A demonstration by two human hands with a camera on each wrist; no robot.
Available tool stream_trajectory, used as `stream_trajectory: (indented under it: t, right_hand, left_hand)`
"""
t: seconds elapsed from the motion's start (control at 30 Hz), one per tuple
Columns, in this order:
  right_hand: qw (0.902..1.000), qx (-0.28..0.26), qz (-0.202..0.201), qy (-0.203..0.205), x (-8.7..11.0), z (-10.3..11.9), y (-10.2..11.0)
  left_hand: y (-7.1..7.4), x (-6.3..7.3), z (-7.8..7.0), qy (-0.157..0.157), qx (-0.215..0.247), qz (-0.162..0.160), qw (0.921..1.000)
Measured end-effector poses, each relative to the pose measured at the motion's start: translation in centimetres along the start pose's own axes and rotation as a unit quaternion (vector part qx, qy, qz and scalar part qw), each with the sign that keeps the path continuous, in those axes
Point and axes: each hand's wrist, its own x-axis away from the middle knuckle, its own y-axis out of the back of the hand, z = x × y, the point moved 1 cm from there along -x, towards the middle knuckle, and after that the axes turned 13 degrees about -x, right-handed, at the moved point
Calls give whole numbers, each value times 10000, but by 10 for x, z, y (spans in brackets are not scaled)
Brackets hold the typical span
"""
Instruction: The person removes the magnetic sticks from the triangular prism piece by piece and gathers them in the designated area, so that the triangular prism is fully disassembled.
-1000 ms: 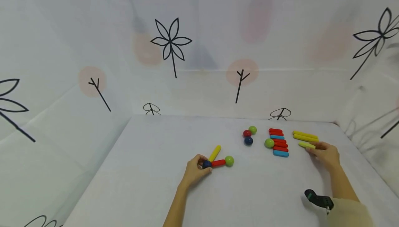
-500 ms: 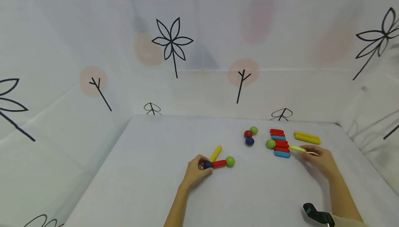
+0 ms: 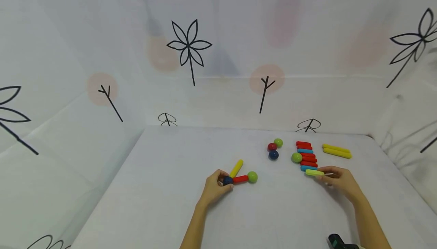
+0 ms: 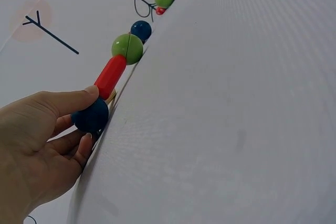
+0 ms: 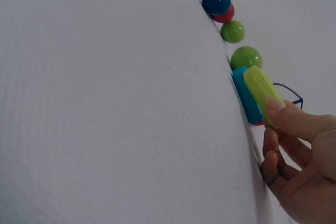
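Note:
My left hand [image 3: 214, 188] grips a dark blue ball [image 4: 92, 115] between thumb and fingers. From that ball a red stick [image 3: 240, 179] runs right to a green ball [image 3: 252, 177], and a yellow stick [image 3: 236, 168] points away from me. My right hand [image 3: 341, 183] pinches one end of a yellow-green stick [image 5: 261, 90]. In the head view this stick is at the near end of a row of red sticks [image 3: 308, 159] and blue sticks [image 3: 308, 168]; whether it touches the nearest blue one I cannot tell. Another green ball [image 3: 296, 158] sits at the row's left side.
Left of the row, a green ball [image 3: 278, 142], a red ball [image 3: 272, 147] and a dark blue ball [image 3: 273, 155] are grouped together. Two yellow sticks [image 3: 337, 151] lie at the back right. A black device [image 3: 338, 241] is by the right forearm. Patterned cloth [image 3: 218, 51] rises behind the white table [image 3: 153, 184].
My right hand has carried the yellow-green stick leftward and toward me, from beside the two yellow sticks to the near end of the row. My left hand keeps its hold on the dark blue ball.

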Motion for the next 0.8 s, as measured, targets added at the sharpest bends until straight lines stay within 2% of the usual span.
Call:
stream_trajectory:
  t: [0.43, 0.8]
  right_hand:
    - [9979, 285, -576, 39, 4, -3, -7]
    - [9958, 573, -716, 57, 0, -4, -12]
  left_hand:
    - [0, 0, -2, -9, 7, -28, 10000]
    - [0, 1, -2, -44, -28, -48, 10000]
